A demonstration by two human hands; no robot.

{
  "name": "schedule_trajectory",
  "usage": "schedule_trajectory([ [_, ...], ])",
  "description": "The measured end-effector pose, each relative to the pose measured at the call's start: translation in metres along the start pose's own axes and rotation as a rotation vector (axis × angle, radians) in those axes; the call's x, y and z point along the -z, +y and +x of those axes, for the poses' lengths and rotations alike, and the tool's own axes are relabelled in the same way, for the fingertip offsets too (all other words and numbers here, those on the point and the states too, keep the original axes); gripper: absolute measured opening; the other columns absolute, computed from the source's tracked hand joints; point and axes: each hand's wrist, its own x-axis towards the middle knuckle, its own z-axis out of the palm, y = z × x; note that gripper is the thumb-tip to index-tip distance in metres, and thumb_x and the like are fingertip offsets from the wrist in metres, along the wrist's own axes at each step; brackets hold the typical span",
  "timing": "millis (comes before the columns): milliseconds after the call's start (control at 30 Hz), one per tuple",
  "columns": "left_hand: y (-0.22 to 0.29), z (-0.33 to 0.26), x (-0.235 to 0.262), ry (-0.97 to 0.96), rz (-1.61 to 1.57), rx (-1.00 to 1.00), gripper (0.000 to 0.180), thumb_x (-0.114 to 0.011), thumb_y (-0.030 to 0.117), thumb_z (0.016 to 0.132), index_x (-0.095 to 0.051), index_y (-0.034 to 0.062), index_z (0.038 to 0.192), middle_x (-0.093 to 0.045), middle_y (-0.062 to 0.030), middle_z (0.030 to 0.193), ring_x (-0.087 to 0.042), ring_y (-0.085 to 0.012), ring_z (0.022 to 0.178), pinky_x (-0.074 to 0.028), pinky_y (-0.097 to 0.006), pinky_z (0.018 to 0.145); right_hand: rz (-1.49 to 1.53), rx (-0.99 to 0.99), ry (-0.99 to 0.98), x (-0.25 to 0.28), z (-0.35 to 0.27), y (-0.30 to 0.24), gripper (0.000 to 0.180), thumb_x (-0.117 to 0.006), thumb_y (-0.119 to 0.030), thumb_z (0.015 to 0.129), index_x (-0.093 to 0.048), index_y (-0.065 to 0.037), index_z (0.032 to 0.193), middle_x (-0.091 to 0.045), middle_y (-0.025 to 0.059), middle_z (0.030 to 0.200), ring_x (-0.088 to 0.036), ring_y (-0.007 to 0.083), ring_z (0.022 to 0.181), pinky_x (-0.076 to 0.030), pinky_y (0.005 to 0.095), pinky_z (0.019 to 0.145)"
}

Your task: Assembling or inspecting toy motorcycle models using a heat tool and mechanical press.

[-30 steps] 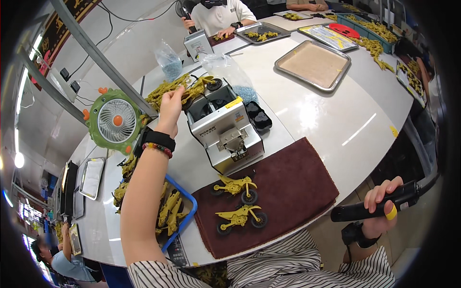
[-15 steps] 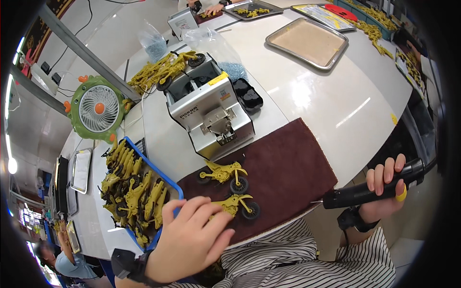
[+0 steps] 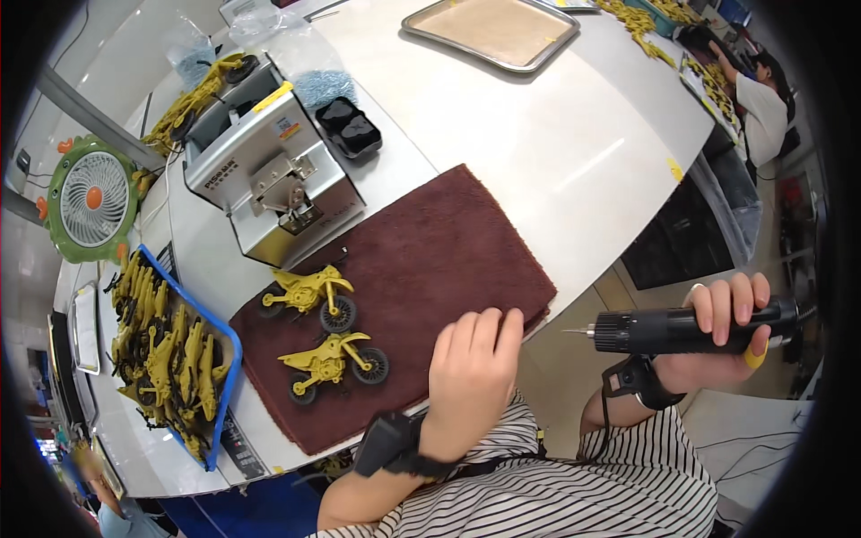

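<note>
Right hand [image 3: 731, 318] wrapped firmly round a black power screwdriver [image 3: 659, 331], bit pointing left, past the mat's edge. Left hand [image 3: 475, 381] back uppermost, fingers bent over the near edge of the brown mat [image 3: 430, 260]; cannot tell whether it grips anything. Two yellow toy motorbikes [image 3: 327, 360] lie on the mat, left of both hands. Blue tray [image 3: 235, 359] of yellow parts [image 3: 161, 345] just left; silver machine [image 3: 323, 215] behind, on the bench [image 3: 529, 125].
</note>
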Motion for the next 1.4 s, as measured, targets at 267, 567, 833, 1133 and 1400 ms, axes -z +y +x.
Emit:
schedule_trajectory([
  [267,-0.004,0.013,0.007,0.046,-0.251,0.126,0.015,-0.061,0.01,0.07,-0.057,0.0053,0.084,-0.056,-0.0057,0.083,-0.052,-0.0229,0.078,-0.039,-0.033,0.067,-0.107,0.097,-0.002,0.009,-0.009,-0.036,0.024,-0.054,-0.013,0.075,-0.037,-0.006,0.09,-0.043,0.0052,0.076,-0.043,0.0123,0.053,-0.035,0.0276,0.056],
  [567,0.012,-0.032,0.05,-0.329,-0.481,-0.195,0.026,-0.063,0.017,0.07,-0.06,0.0078,0.095,-0.058,-0.006,0.096,-0.053,-0.0221,0.097,-0.038,-0.039,0.086,0.047,0.023,0.078,0.001,-0.001,-0.006,0.022,-0.053,-0.015,0.08,-0.041,-0.005,0.095,-0.043,0.0044,0.078,-0.042,0.0121,0.057,-0.035,0.0277,0.06],
  [833,-0.014,-0.033,0.05,0.055,-0.188,0.071,0.025,-0.067,0.014,0.065,-0.06,0.0054,0.088,-0.059,-0.0073,0.086,-0.056,-0.0244,0.08,-0.043,-0.033,0.071,-0.059,-0.144,0.28,0.011,-0.013,0.057,0.017,-0.046,-0.018,0.085,-0.047,-0.007,0.096,-0.048,0.0051,0.079,-0.043,0.0133,0.061,-0.037,0.0288,0.06],
  [1133,-0.021,0.014,0.026,0.078,-0.269,0.327,0.011,-0.054,0.005,0.075,-0.048,0.0028,0.085,-0.057,-0.0147,0.074,-0.056,-0.0331,0.067,-0.044,-0.038,0.059,-0.068,0.031,0.158,0.008,-0.008,0.001,0.019,-0.048,-0.018,0.084,-0.046,-0.004,0.095,-0.047,0.0055,0.08,-0.042,0.0131,0.061,-0.036,0.0286,0.062],
  [1400,-0.041,0.014,0.024,0.246,-0.32,0.399,0.017,-0.046,-0.004,0.078,-0.038,0.0009,0.093,-0.053,-0.0197,0.075,-0.055,-0.0352,0.064,-0.042,-0.037,0.055,-0.074,0.083,0.2,0.013,-0.017,-0.007,0.019,-0.051,-0.017,0.082,-0.045,-0.004,0.094,-0.047,0.0057,0.08,-0.042,0.0131,0.06,-0.036,0.0282,0.061],
])
